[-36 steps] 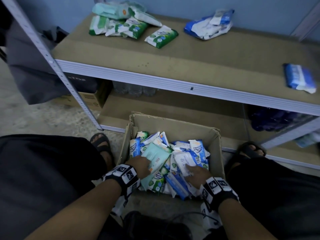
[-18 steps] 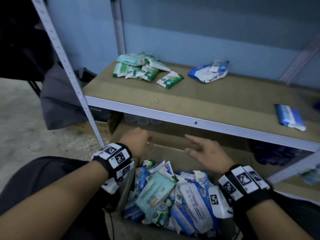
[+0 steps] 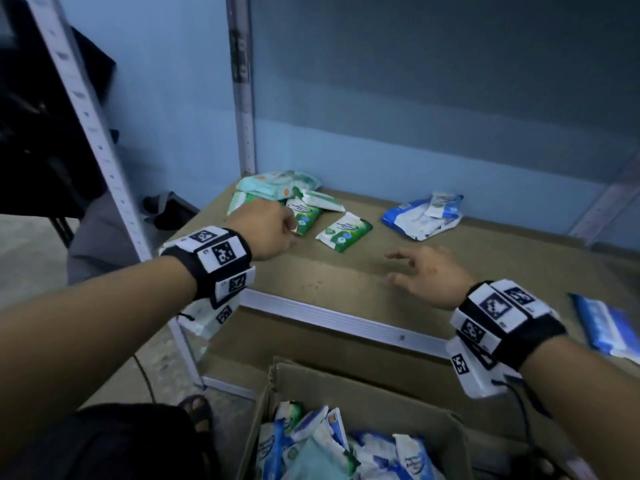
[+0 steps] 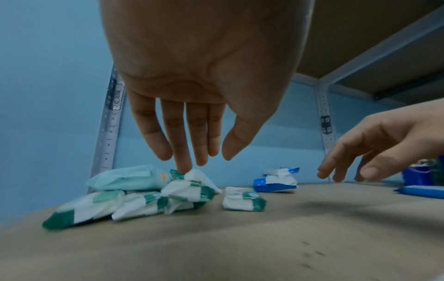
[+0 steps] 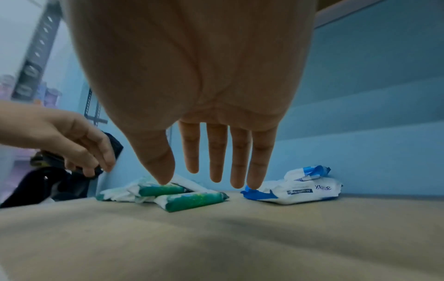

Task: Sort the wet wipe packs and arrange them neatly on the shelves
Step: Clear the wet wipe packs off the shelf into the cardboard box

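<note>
Green-and-white wet wipe packs (image 3: 277,194) lie heaped at the back left of the brown shelf (image 3: 346,278), with one green pack (image 3: 344,232) lying apart to their right. Blue-and-white packs (image 3: 424,214) lie further right, and another blue pack (image 3: 606,323) sits near the right edge. My left hand (image 3: 277,226) hovers over the green heap (image 4: 149,192), fingers (image 4: 182,152) hanging straight and holding nothing. My right hand (image 3: 419,271) floats above bare shelf with fingers (image 5: 216,155) spread and empty, short of the blue packs (image 5: 298,190).
A cardboard box (image 3: 363,386) full of mixed packs (image 3: 322,445) stands on the floor below the shelf's metal front rail (image 3: 329,317). A perforated upright (image 3: 93,133) stands at the left, dark bags (image 3: 166,209) beside it. Another shelf board is overhead in the left wrist view.
Both hands have left the box and risen to the shelf, empty. The left moved over the green heap, the right over the middle of the shelf.
</note>
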